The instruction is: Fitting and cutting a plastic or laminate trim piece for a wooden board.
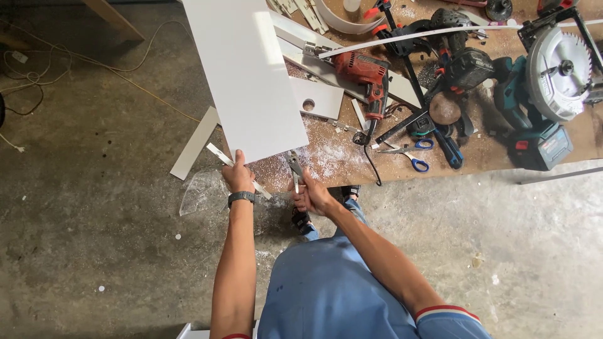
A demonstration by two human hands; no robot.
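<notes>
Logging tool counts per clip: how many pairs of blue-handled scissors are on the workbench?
1: the blue-handled scissors lie open near the workbench front edge, right of the red drill. More could be hidden under the clutter.

We see bright, even daylight; glare on white panel (pixel 245 75); soft shadows under bench; slight wide-angle bending at edges; sharp focus.

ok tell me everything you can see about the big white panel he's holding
The white panel is a long, flat, smooth rectangular board, seemingly laminated, plain on its visible face. It runs from the top of the view down to the workbench edge, overhanging it. The left hand grips its near edge at the left corner. The right hand holds pliers whose tips meet the near edge by the right corner. White shavings lie on the bench beside it.
</notes>
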